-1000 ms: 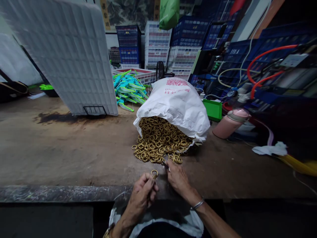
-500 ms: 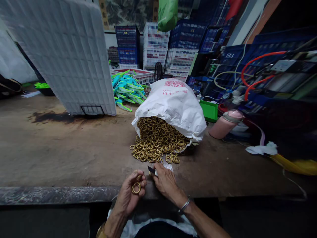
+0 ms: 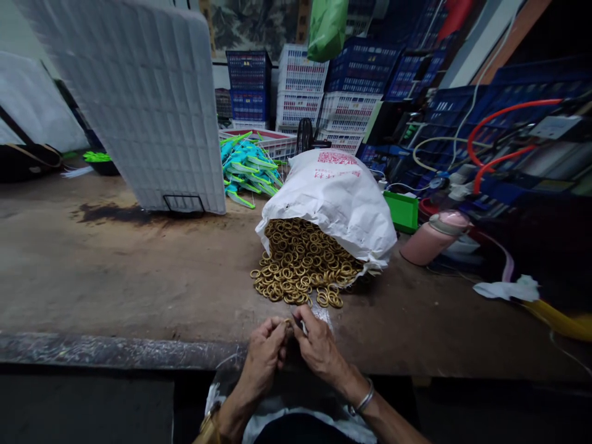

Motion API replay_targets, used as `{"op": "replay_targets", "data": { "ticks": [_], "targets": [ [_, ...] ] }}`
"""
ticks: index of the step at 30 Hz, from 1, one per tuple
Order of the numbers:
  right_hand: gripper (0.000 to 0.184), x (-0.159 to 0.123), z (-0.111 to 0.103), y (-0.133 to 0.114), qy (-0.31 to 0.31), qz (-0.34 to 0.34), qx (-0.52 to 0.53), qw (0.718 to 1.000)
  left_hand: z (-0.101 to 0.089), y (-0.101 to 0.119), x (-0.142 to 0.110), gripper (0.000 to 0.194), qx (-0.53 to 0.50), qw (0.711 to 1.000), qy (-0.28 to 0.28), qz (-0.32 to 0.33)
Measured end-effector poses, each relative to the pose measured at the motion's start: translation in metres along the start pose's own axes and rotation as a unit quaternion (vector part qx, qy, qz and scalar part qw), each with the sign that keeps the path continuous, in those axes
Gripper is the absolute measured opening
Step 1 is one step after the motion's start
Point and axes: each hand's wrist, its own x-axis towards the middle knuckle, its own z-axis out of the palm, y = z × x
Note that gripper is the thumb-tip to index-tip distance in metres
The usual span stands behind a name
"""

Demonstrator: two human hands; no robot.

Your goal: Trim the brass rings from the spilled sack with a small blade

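Observation:
My left hand [image 3: 264,353] is closed, pinching a brass-coloured ring [image 3: 288,327] between thumb and fingertips near the table's front edge. Close beside it on the right, my right hand [image 3: 319,346] grips a small dark-bladed knife [image 3: 295,317], most of it covered by the fingers. The blade is at the ring; whether they touch I cannot tell. Just beyond both hands, a heap of brass-coloured rings [image 3: 296,277] spills onto the table from the mouth of a white woven sack [image 3: 333,197] lying on its side.
A tall white ribbed panel [image 3: 161,111] stands on the wooden table [image 3: 139,277] at left. Behind the sack lie turquoise and lime-green pieces [image 3: 250,166]. To the right are a green tray [image 3: 401,211], a pink bottle [image 3: 432,237] and orange hoses [image 3: 509,111]. Stacked crates [image 3: 300,86] stand behind.
Half a second ago my left hand was turned palm up with rings in it, and the knife's blade showed plainly. Now the left hand has turned over and both hands have come together at one ring.

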Motion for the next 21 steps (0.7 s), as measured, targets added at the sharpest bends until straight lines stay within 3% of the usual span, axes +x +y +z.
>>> {"op": "replay_targets", "data": {
  "ticks": [6,8,11,13,18,21],
  "targets": [
    [0.021,0.008,-0.002,-0.007,-0.063,0.106,0.168,0.978,0.002,0.005,-0.003,0.023,0.096,0.983,0.018,0.154],
    [0.023,0.009,-0.001,-0.007,-0.063,0.117,0.190,0.973,0.001,0.003,-0.003,0.024,0.088,0.988,0.003,0.128],
    [0.023,0.010,0.001,-0.006,-0.043,0.110,0.186,0.975,-0.003,-0.002,-0.002,0.030,0.032,0.999,-0.028,0.011],
    [0.022,0.009,0.001,-0.006,-0.041,0.102,0.183,0.977,-0.006,-0.005,0.000,0.032,-0.010,0.998,-0.052,-0.031],
    [0.025,0.010,-0.001,-0.002,-0.060,0.115,0.202,0.971,-0.005,-0.007,0.000,0.030,-0.062,0.995,-0.077,-0.027],
    [0.025,0.009,-0.004,0.002,-0.032,0.099,0.144,0.984,-0.003,-0.005,-0.002,0.031,-0.059,0.995,-0.073,-0.033]
  ]
}}
